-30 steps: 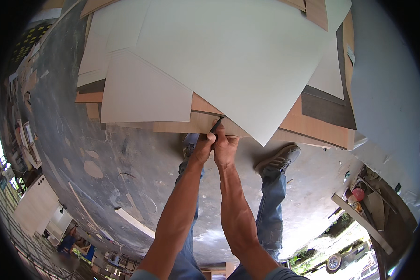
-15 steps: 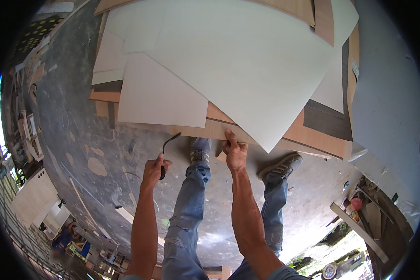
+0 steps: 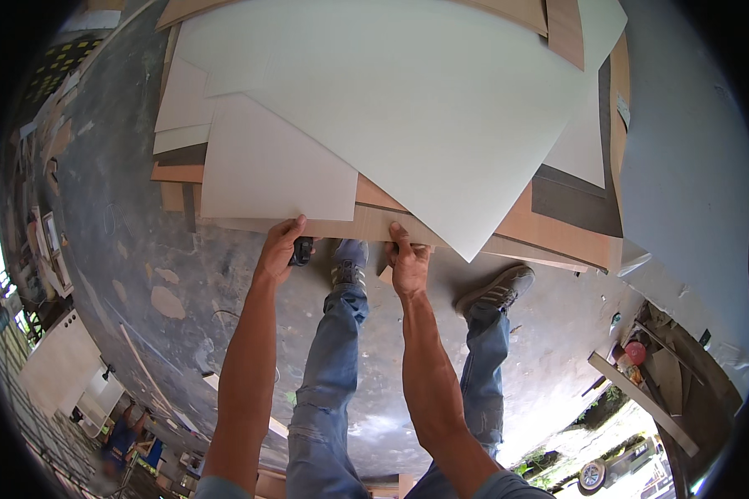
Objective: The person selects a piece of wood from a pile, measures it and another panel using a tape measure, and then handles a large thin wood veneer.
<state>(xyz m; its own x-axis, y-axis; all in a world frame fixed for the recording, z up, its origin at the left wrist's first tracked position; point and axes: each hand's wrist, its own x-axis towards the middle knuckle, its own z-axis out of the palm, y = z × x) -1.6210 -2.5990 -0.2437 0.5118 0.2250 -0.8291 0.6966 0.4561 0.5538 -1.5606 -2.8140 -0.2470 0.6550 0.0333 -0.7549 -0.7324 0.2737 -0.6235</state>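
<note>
A near edge is being gripped from both sides of the body, and the step in hand is being judged as a two-handed hold on the wood-grain board [image 3: 373,223]. The board is being partly covered by the large white sheet [image 3: 408,108], whose pointed near corner is jutting out over the board's edge. Just left of that corner, the board is being pinched by the right hand [image 3: 409,264], its thumb being laid on top and its fingers being tucked below. Farther left of the large white sheet's corner, a black object [image 3: 302,251] is being held in the left hand [image 3: 281,251], its thumb being rested where the smaller white sheet [image 3: 279,162] and the board are meeting; whether the board is being firmly clasped there cannot be told.

By judgement, an even pull from both hands is being called for in any move of the board, with care being taken that the overlying sheets are not being dragged along.

Only a narrow strip of the board is being shown: pale tan, finely grained, seemingly thin and straight-edged, its far part being hidden beneath the large white sheet and its neighbours.
</note>
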